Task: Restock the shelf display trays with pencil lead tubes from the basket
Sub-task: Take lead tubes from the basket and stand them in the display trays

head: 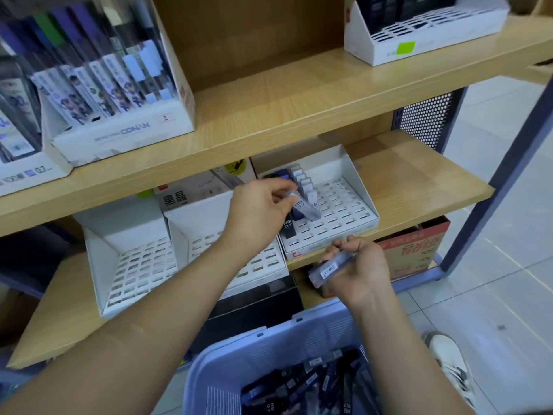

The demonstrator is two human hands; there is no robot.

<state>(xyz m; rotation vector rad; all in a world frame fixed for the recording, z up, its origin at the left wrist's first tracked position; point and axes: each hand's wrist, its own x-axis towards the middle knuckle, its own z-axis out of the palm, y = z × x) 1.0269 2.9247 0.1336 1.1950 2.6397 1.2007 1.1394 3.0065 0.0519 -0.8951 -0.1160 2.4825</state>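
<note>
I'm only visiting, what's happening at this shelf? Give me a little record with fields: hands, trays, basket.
Left hand: pinches one lead tube, tilted, over the right tray
Right hand: grips spare tubes below that tray's front edge
Right tray: standing tubes on its left side; other slots bare
Other trays: left tray and middle tray show no tubes in their visible slots
Basket: blue, holds many loose tubes
</note>
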